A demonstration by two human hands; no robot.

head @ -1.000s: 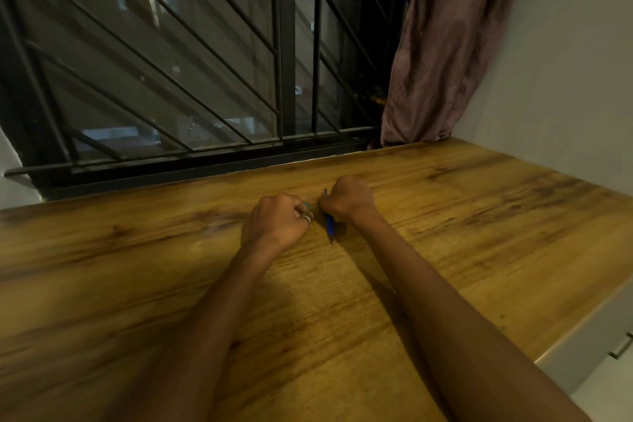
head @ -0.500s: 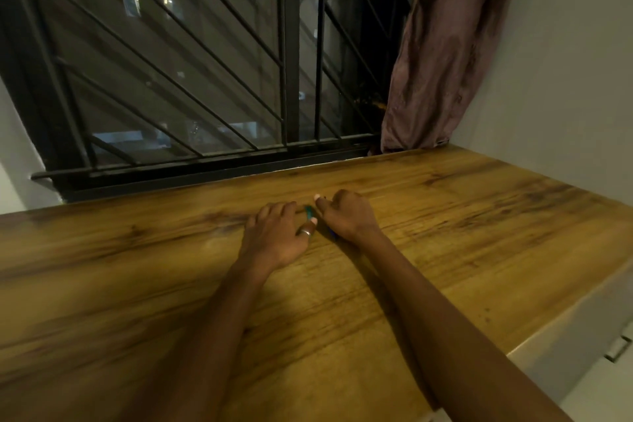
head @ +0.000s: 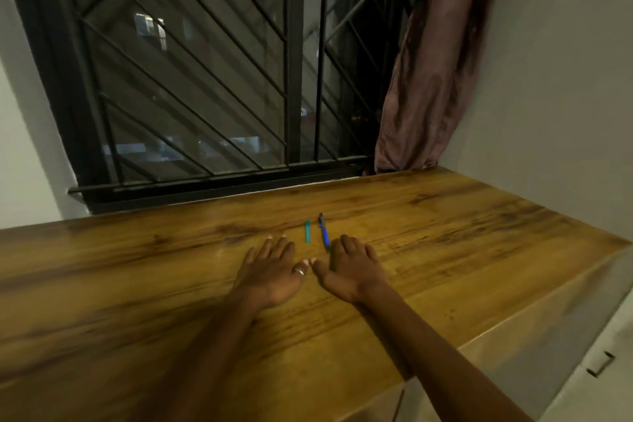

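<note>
A blue pen (head: 323, 232) lies on the wooden tabletop (head: 479, 250), pointing away from me. A short teal piece (head: 307, 232), maybe its cap, lies just left of it, apart from the pen. My left hand (head: 270, 271) rests flat on the wood with fingers spread, a ring on the thumb, just below and left of the teal piece. My right hand (head: 352, 271) lies flat too, its fingertips close to the pen's near end. Neither hand holds anything.
A black barred window (head: 212, 79) runs along the table's far edge. A mauve curtain (head: 428, 72) hangs at the back right against a pale wall (head: 565, 96). The table's right edge drops to a white cabinet front (head: 603, 363).
Both hands let go of the pen and the teal piece, flattened and drew back toward me. The two items now lie exposed side by side on the wood.
</note>
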